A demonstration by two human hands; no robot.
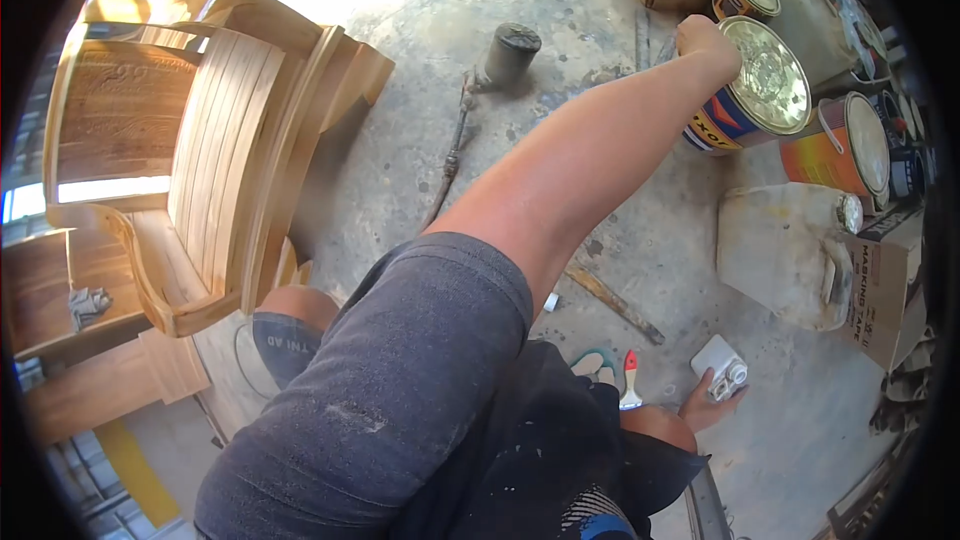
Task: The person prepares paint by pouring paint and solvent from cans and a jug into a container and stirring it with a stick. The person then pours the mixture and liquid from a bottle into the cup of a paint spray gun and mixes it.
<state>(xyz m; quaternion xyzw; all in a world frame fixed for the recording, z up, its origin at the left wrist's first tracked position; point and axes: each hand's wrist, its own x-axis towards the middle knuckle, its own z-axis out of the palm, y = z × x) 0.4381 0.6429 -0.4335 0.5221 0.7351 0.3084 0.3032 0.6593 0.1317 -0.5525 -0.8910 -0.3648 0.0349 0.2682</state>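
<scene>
Large tin [768, 78]: right of left hand [708, 48], the nearer hand; standing, long axis upright, lid up. Left fingers curled at rim; can't tell if gripping. White bottle [713, 354]: grasped in right hand [708, 404], well apart from tin; capped end toward fingers, body extending away.

Seen from above, the person's left arm [600, 155] reaches from the lower left toward the upper right, across the front of the body, almost straight at the elbow. A dark, dusty short sleeve [390, 360] covers the upper arm; the forearm is bare. At its far end the left hand [708, 48] is turned back-of-hand up, knuckles bunched, fingertips hidden. The right hand [708, 402] is lower and nearer, just beyond the right knee [662, 427], its fingers curled in a grasp. The left knee [300, 303] pokes out at the opposite side.
</scene>
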